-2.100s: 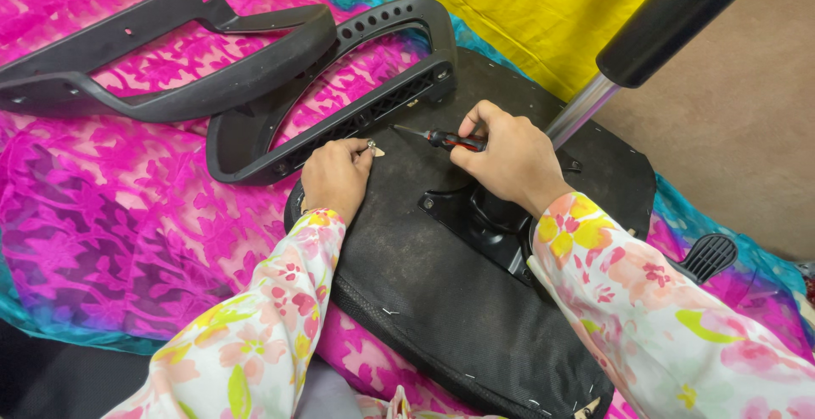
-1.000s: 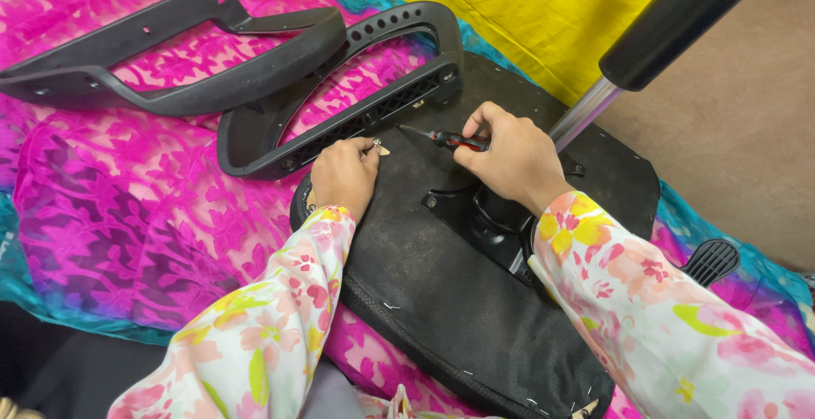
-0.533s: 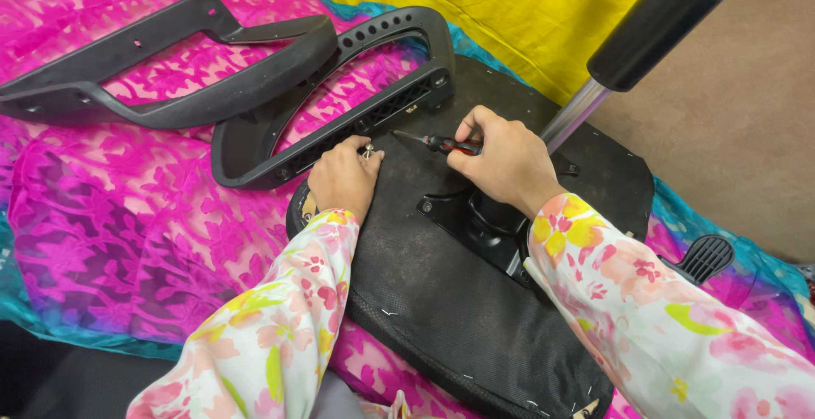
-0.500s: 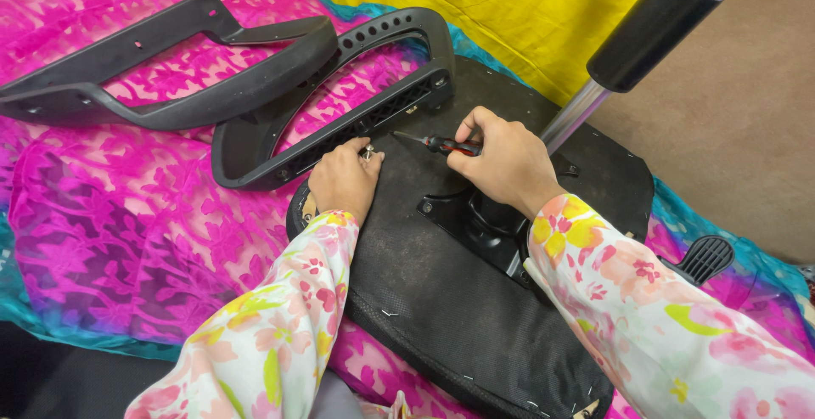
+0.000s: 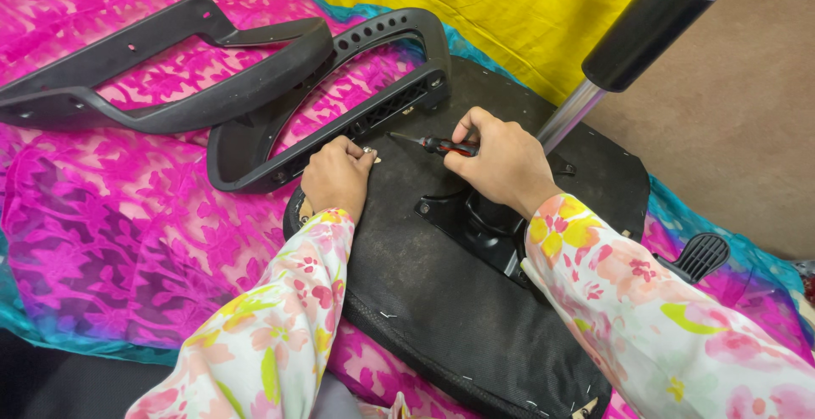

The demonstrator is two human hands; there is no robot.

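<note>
An upturned black chair seat (image 5: 424, 300) lies on a pink cloth. My right hand (image 5: 501, 160) grips a small red-and-black screwdriver (image 5: 437, 144) whose tip points left toward the nearer black armrest (image 5: 280, 143). My left hand (image 5: 338, 177) is closed and rests on the seat's edge beside that armrest, pinching a small silver screw (image 5: 371, 155). A metal mounting plate (image 5: 475, 228) sits under my right wrist.
A second black armrest (image 5: 161, 88) lies at the upper left on the pink cloth (image 5: 102, 215). A black gas cylinder with a silver rod (image 5: 628, 37) rises at the upper right. A black lever paddle (image 5: 698, 256) sticks out at the right. Yellow fabric (image 5: 509, 3) is behind.
The view has shifted slightly. Both hands stay at the armrest joint, with the screwdriver held in the same place.
</note>
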